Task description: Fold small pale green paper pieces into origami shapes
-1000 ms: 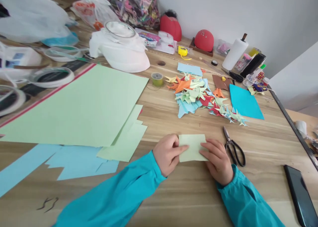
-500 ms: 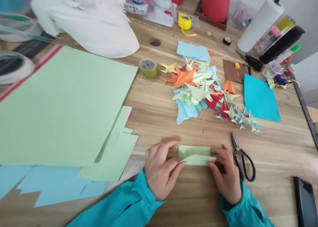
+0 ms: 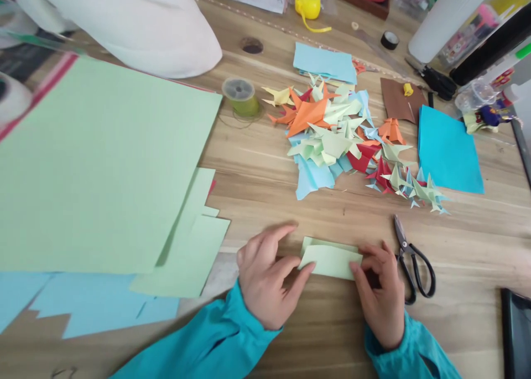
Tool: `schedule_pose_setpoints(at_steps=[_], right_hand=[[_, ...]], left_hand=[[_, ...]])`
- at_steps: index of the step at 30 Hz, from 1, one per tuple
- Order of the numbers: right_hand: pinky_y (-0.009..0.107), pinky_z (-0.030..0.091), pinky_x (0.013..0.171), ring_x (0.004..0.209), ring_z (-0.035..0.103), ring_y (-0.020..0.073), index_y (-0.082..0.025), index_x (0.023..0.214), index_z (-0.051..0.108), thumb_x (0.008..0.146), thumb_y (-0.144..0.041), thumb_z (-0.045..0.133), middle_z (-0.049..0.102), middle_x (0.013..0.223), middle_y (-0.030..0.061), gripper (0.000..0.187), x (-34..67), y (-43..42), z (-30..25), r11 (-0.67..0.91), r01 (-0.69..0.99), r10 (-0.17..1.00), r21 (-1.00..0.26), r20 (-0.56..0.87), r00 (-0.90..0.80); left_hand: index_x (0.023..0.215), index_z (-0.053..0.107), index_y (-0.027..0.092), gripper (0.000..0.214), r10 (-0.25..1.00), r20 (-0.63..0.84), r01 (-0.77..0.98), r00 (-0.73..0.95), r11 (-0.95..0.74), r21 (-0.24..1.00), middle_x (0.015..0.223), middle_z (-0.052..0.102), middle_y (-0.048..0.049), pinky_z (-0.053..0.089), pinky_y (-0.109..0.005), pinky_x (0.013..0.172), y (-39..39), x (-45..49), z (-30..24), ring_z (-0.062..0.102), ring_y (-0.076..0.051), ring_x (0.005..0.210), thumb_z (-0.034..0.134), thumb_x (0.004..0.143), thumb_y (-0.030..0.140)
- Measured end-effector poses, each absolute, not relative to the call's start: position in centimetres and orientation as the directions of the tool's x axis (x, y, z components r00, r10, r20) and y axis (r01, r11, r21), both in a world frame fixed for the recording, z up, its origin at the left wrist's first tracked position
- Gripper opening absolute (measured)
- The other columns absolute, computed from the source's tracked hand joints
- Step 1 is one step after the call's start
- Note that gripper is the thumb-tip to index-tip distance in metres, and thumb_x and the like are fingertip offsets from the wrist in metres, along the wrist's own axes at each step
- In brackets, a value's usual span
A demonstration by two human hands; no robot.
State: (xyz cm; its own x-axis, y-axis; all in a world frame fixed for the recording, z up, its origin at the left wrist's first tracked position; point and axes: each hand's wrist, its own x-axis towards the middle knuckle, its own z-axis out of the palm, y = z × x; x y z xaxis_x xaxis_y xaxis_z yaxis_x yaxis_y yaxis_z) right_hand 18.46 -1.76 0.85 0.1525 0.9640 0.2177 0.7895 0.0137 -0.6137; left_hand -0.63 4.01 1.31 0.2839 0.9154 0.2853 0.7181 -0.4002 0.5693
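Observation:
A small light green paper (image 3: 331, 259) lies on the wooden table (image 3: 290, 196), folded over on itself. My left hand (image 3: 267, 276) pinches its left edge with thumb and forefinger, the other fingers spread on the table. My right hand (image 3: 380, 296) pinches the paper's right edge. Both sleeves are teal.
Black scissors (image 3: 412, 260) lie just right of my right hand. A pile of folded paper cranes (image 3: 336, 141) sits beyond the paper. Large green sheets (image 3: 95, 163) and light blue offcuts (image 3: 83, 307) cover the left. A teal sheet (image 3: 448, 149), thread spool (image 3: 240, 95) and phone (image 3: 516, 329) are nearby.
The small green paper went from flat to folded in half toward the far edge. The view moved closer and downward; both hands stayed at the paper's sides.

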Motion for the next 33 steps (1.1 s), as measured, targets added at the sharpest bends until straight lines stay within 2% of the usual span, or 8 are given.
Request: schedule_pose_setpoints(at_steps=[4,13,18,25,28,30,33], right_hand=[[0.055,0.033,0.097,0.084,0.059,0.0204,-0.019,0.107,0.047,0.079,-0.022,0.057,0.06,0.074,0.0008,0.029,18.1,-2.1,0.8,-0.013,0.816,0.958,-0.577,0.228,0.177],[0.055,0.031,0.097,0.082,0.058,0.0207,-0.019,0.111,0.045,0.079,-0.027,0.058,0.056,0.065,-0.0021,0.035,18.0,-1.8,0.9,-0.035,0.824,0.964,-0.565,0.199,0.177],[0.054,0.032,0.096,0.082,0.056,0.0218,-0.02,0.109,0.047,0.078,-0.025,0.059,0.052,0.059,-0.0036,0.033,17.9,-1.7,1.0,-0.029,0.839,0.962,-0.543,0.214,0.172],[0.054,0.032,0.095,0.085,0.056,0.0225,-0.019,0.109,0.048,0.078,-0.024,0.057,0.055,0.063,-0.0013,0.032,17.9,-1.7,1.1,-0.009,0.844,0.965,-0.536,0.215,0.147],[0.053,0.033,0.095,0.085,0.057,0.0224,-0.02,0.105,0.05,0.078,-0.024,0.057,0.055,0.063,-0.0011,0.028,17.9,-1.7,1.0,-0.01,0.852,0.966,-0.523,0.214,0.143],[0.053,0.034,0.094,0.086,0.057,0.0226,-0.02,0.103,0.05,0.078,-0.025,0.057,0.056,0.065,-0.0004,0.026,17.9,-1.6,1.0,-0.011,0.855,0.967,-0.519,0.212,0.141],[0.053,0.034,0.094,0.087,0.056,0.0228,-0.02,0.104,0.05,0.078,-0.024,0.057,0.057,0.067,0.0001,0.028,17.9,-1.6,1.1,-0.007,0.856,0.966,-0.517,0.216,0.139]], left_hand=[[0.057,0.057,0.019,0.02,0.906,0.307,0.705,0.291,-0.42,0.572,0.118,0.053,-0.0063,0.041,-0.044,0.079,3.9,-1.0,1.1,0.05,-0.027,0.101,0.059,0.073,0.029],[0.058,0.059,0.019,0.015,0.922,0.265,0.735,0.283,-0.386,0.558,0.117,0.054,-0.0056,0.039,-0.043,0.078,3.7,-0.9,1.3,0.05,-0.027,0.1,0.06,0.072,0.023],[0.056,0.055,0.018,0.018,0.922,0.262,0.758,0.284,-0.383,0.528,0.117,0.055,-0.0054,0.039,-0.042,0.077,3.6,-0.7,1.3,0.05,-0.027,0.099,0.06,0.072,0.024],[0.055,0.052,0.018,0.022,0.92,0.259,0.776,0.295,-0.388,0.497,0.116,0.056,-0.0062,0.04,-0.043,0.075,3.7,-0.8,1.0,0.051,-0.028,0.098,0.057,0.074,0.027],[0.065,0.055,0.018,0.015,0.919,0.278,0.801,0.28,-0.383,0.46,0.114,0.057,-0.0095,0.042,-0.042,0.076,3.4,-0.8,1.2,0.052,-0.028,0.098,0.057,0.075,0.028],[0.08,0.059,0.016,0.009,0.876,0.372,0.782,0.309,-0.456,0.424,0.111,0.059,-0.0121,0.043,-0.041,0.078,2.6,-0.7,1.4,0.053,-0.027,0.1,0.057,0.075,0.023],[0.098,0.061,0.015,0.023,0.693,0.493,0.592,0.525,-0.714,0.374,0.106,0.064,-0.0081,0.042,-0.036,0.09,1.0,-0.1,1.4,0.053,-0.022,0.106,0.049,0.078,0.012]])
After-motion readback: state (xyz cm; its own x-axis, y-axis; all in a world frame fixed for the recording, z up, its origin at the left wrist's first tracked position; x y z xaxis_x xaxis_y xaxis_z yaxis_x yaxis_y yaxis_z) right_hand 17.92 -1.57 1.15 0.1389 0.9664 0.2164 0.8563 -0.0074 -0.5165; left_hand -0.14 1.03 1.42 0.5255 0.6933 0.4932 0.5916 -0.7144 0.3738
